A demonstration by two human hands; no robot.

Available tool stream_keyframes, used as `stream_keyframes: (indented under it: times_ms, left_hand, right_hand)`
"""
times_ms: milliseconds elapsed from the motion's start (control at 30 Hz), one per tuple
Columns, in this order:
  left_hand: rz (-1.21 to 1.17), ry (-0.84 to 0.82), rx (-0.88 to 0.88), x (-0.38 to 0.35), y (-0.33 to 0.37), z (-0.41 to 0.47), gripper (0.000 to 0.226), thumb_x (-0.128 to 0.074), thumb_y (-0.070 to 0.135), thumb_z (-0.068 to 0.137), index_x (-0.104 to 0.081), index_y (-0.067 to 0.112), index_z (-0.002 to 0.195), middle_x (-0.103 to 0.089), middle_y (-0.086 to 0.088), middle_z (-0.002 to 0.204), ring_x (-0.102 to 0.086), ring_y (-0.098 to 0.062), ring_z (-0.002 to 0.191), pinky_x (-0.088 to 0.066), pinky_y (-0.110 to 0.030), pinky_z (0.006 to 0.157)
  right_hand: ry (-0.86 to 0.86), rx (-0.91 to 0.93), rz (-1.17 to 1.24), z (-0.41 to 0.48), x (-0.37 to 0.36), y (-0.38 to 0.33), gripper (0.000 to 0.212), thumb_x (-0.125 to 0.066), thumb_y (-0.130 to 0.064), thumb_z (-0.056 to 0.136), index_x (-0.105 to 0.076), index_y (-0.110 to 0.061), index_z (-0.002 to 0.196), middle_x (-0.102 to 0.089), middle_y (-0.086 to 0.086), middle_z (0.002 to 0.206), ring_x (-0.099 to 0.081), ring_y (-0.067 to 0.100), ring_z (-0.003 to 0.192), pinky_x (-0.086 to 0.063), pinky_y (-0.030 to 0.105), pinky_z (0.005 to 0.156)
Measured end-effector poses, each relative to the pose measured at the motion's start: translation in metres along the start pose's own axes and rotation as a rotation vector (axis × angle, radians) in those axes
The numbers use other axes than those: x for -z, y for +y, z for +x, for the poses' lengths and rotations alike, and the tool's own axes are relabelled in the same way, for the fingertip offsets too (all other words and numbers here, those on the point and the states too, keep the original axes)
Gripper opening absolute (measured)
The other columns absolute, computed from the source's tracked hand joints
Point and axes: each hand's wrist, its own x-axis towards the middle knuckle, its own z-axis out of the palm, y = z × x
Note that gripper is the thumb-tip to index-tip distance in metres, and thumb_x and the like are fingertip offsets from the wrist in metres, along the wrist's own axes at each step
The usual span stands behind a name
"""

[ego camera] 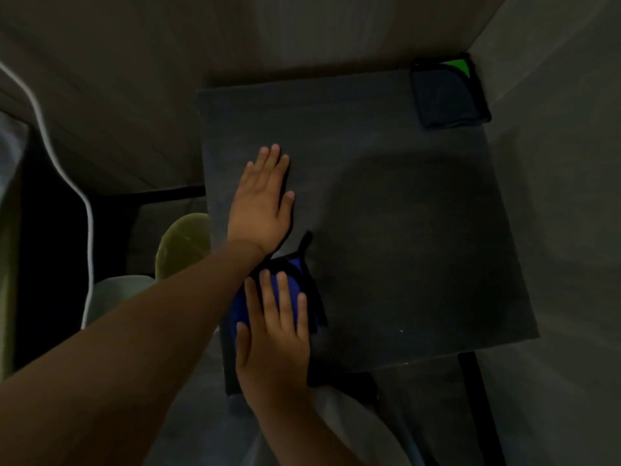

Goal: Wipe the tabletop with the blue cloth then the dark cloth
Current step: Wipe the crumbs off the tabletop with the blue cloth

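Observation:
A dark grey square tabletop (403,237) fills the middle of the head view. The blue cloth (295,274), edged in black, lies bunched near the table's front left. My right hand (275,334) presses flat on top of it, fingers spread and pointing away from me. My left hand (262,203) lies flat and open on the bare tabletop just beyond the cloth, holding nothing. The dark cloth (448,97), folded with a green corner showing, rests at the table's far right corner, away from both hands.
Walls close in behind and to the right of the table. A yellow-green rounded object (183,243) sits low beside the table's left edge. A white cable (80,203) runs down the left side. A black table leg (477,398) shows at the front right.

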Motion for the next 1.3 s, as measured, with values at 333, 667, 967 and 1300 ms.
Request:
stream_keyframes:
  times_ms: [333, 667, 967, 1300]
  left_hand:
    - [0.007, 0.000, -0.005, 0.001, -0.001, -0.001, 0.056, -0.040, 0.026, 0.097, -0.027, 0.009, 0.148, -0.018, -0.010, 0.158, -0.009, -0.022, 0.148, -0.003, -0.034, 0.120]
    - [-0.046, -0.048, 0.001, 0.004, -0.004, 0.002, 0.057, -0.035, 0.030, 0.097, -0.026, 0.008, 0.148, -0.018, -0.011, 0.158, -0.009, -0.023, 0.148, -0.002, -0.034, 0.120]
    - [-0.107, -0.024, 0.097, 0.018, 0.000, -0.080, 0.050, -0.035, 0.018, 0.098, -0.032, 0.007, 0.146, -0.023, -0.011, 0.157, -0.011, -0.020, 0.147, -0.006, -0.033, 0.120]
    - [0.024, 0.000, 0.192, 0.005, 0.018, -0.116, 0.053, -0.035, 0.025, 0.099, -0.026, 0.009, 0.149, -0.021, -0.007, 0.158, -0.008, -0.015, 0.147, -0.005, -0.033, 0.120]
  right_hand:
    - [-0.076, 0.197, -0.074, 0.004, -0.002, -0.002, 0.050, -0.039, -0.040, 0.094, -0.034, -0.020, 0.139, -0.033, -0.003, 0.153, -0.010, 0.019, 0.147, -0.009, 0.044, 0.115]
    - [-0.205, 0.452, -0.151, 0.004, 0.004, 0.020, 0.063, -0.035, -0.042, 0.098, 0.001, -0.024, 0.147, -0.015, -0.004, 0.159, 0.000, 0.018, 0.147, -0.006, 0.043, 0.116]
    - [-0.217, 0.534, -0.156, -0.017, 0.020, 0.059, 0.059, -0.039, -0.042, 0.095, -0.023, -0.028, 0.150, -0.015, -0.007, 0.158, -0.006, 0.013, 0.147, -0.008, 0.039, 0.118]
    - [-0.199, 0.461, -0.220, -0.024, 0.045, 0.109, 0.062, -0.039, -0.040, 0.094, -0.018, -0.029, 0.151, -0.014, -0.006, 0.159, -0.006, 0.014, 0.147, -0.006, 0.039, 0.118]
